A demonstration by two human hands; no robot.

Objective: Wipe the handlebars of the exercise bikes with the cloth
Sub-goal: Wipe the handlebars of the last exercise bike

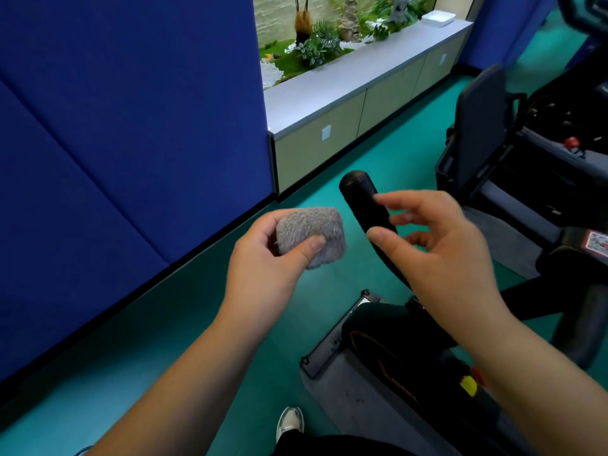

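Hands first: we've got the grey cloth (pixel 311 236) balled up in our left hand (pixel 263 258), thumb pinching it on top. Our right hand (pixel 437 245) is loose and spread, holding nothing, right by the black handlebar grip (pixel 360 200), looks like just about touching it. That grip's long axis runs from its rounded end up-left down to the right under our right palm. The cloth sits just left of it, so we'd guess a short sideways move gets it on. Count: one cloth, one grip in view. Farther right there's another dark machine (pixel 526 153).
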